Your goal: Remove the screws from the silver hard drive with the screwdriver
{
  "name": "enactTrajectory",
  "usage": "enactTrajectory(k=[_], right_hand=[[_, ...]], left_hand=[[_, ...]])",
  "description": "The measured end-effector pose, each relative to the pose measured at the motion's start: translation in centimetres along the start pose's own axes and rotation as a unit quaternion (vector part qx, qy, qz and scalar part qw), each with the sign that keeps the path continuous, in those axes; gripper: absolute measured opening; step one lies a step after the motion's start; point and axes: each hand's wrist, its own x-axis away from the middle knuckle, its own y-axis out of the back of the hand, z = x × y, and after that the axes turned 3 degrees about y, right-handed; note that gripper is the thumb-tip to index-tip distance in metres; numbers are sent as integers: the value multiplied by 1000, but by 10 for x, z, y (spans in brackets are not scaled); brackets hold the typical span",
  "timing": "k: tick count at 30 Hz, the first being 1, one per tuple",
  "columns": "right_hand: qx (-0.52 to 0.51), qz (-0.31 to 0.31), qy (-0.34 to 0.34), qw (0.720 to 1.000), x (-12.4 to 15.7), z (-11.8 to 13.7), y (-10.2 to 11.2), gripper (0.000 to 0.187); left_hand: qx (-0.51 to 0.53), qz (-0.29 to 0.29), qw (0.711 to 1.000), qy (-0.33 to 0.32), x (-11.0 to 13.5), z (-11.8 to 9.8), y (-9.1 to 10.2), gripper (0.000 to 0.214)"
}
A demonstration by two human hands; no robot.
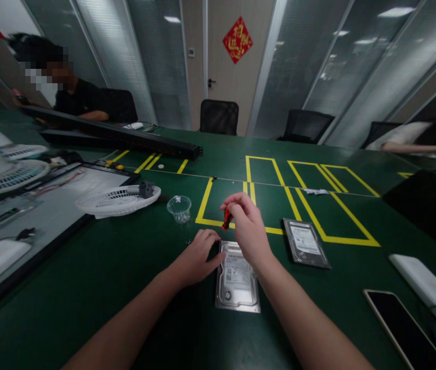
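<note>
A silver hard drive (237, 288) lies label side up on the green table in front of me. My left hand (198, 257) grips its upper left edge, with the thumb on the top face and the fingers along the side. In my right hand (247, 223) is a red and black screwdriver (227, 218), held by its handle above the drive's far end. The screwdriver's tip is too small to make out. To the right rests a second hard drive (305, 242), untouched. A clear plastic cup (179, 209) stands beyond my left hand, with tiny loose bits near it.
At left are a white fan grille (117, 201), a large flat panel (56, 200) and other fan parts. Long black bars (125, 134) lie farther back. A phone (403, 326) and a white power bank (428, 290) sit at right. Two people are seated across the table.
</note>
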Motion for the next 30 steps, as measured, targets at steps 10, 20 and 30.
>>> enactTrajectory(k=[10, 20, 30], right_hand=[[-10, -11, -7, 1000, 1, -2, 0, 2], [-6, 7, 4, 1000, 1, 2, -1, 8], [-33, 0, -8, 999, 1, -2, -1, 4]], left_hand=[[-1, -5, 1000, -2, 0, -2, 1, 27], [-3, 0, 1000, 0, -1, -2, 1, 28], [-2, -6, 1000, -1, 0, -2, 2, 27]])
